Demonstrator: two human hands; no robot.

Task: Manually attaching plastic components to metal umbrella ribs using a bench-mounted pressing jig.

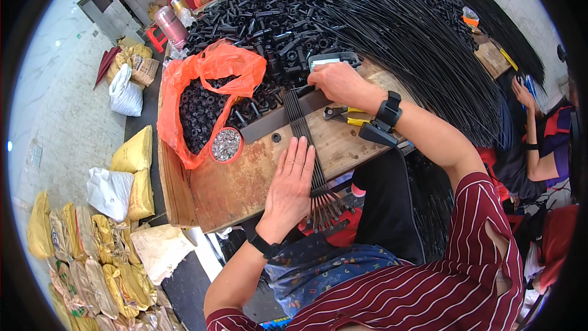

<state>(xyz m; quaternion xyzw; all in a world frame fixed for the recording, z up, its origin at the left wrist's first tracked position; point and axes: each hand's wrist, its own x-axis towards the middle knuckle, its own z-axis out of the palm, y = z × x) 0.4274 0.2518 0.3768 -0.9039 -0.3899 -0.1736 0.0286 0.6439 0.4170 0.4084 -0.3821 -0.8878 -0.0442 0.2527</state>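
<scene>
A row of thin black rods (304,127) lies side by side across the wooden table, over a flat grey bar (266,124). Their near ends, with thicker dark tips, stick out past the table's front edge. My left hand (291,178) is laid flat, fingers stretched, along the left side of the rods. At their far ends my right hand (346,87) has its fingers closed beside a small grey tray (350,57); what they grip is hidden. Yellow-handled pliers (352,116) lie just below my right wrist. A small black nut (276,138) sits left of the rods.
An orange plastic bag (236,67) of black nuts stands at left, beside a round red tub (226,145) of small silvery parts. Black fittings (257,18) and long black rods (422,55) heap behind. Co-workers sit at the far side and right. Sacks (104,257) line the left wall.
</scene>
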